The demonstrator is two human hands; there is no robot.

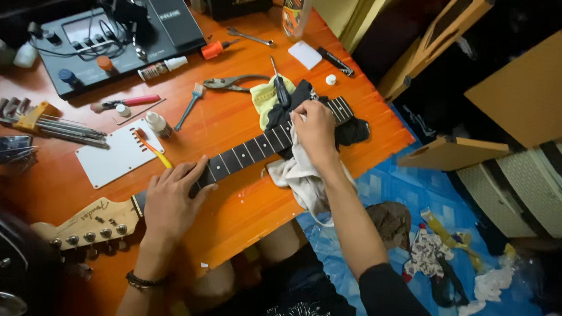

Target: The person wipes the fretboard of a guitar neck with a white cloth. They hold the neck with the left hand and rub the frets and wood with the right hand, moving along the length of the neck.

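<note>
Fingers (182, 176) of the left hand (170, 202) are lying spread and flat across the dark fretboard of one guitar neck (243, 155), pressing it down near the headstock (95, 222). Fingers (300, 118) of the right hand (314, 131) are curling together over a pale rag (302, 178), pinching it against the far frets. That single neck is lying diagonally across the orange tabletop (241, 207), headstock at the near left, heel at the far right, resting on a dark cloth (351, 131) and a yellow cloth (263, 97).

Outward from the hands, one white rectangular plate (113, 157) is sitting left of the neck, with one yellow-handled tool (155, 151) and one small white bottle (158, 124) at its right edge. One set of hex keys (36, 122) in a yellow holder is fanning out at the far left. One pair of pliers (234, 82), one wrench (248, 36) and one screwdriver (279, 85) are lying farther off, with a second, orange-handled screwdriver (215, 48) nearby. One white square card (304, 54) is lying at the far right edge of the tabletop, and beyond it one tall yellow-labelled can (295, 10) is standing. One grey pedal unit (109, 43) is taking up the far left corner.
</note>
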